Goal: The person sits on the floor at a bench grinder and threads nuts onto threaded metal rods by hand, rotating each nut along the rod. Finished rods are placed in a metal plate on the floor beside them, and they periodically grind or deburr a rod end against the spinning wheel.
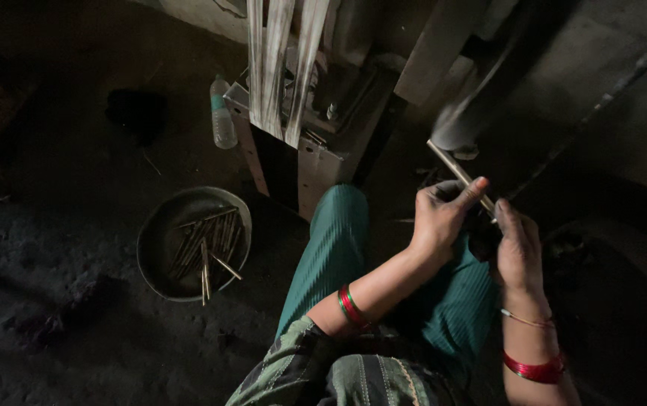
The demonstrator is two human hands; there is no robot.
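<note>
A thin metal rod (450,162) slants up to the left from between both hands. My left hand (440,220) grips it, thumb pressed along its lower part. My right hand (517,252) closes on the rod's lower end, just right of the left hand; that end is hidden by the fingers. Red and green bangles circle my left wrist, red ones my right. My knee in green ribbed cloth (338,240) lies below the hands.
A round metal pan (160,237) with several similar rods lies on the dark floor at left. A plastic bottle (222,116) leans by a grey metal machine (316,150) with pale strips hanging. A dark spinning wheel (481,98) blurs above the rod.
</note>
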